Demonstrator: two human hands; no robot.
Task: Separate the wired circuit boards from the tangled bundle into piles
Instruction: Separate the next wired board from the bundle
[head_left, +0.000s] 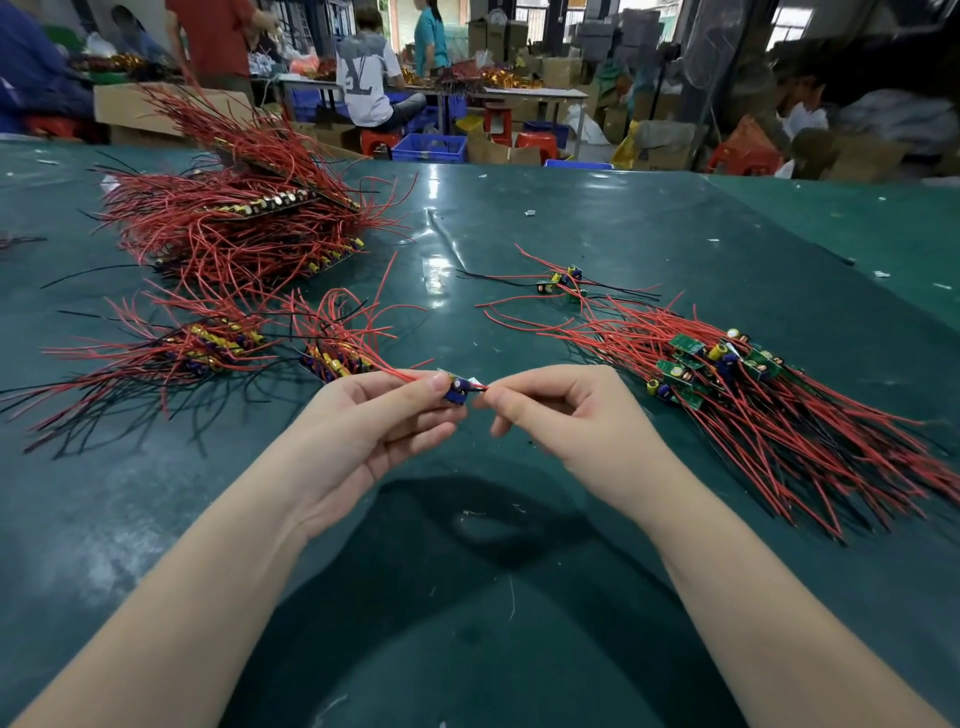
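Left hand (384, 415) pinches a small blue-capacitor circuit board (457, 391), right hand (550, 410) pinches its red wire (480, 387), above the green table (571, 218); no legible markings

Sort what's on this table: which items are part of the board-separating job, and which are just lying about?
In the job:
- small board, pinched between left hand and right hand
- tangled bundle
- left piles
- large right pile
- small group of boards

Lying about:
- loose black wire
- white scraps
- background blue crate
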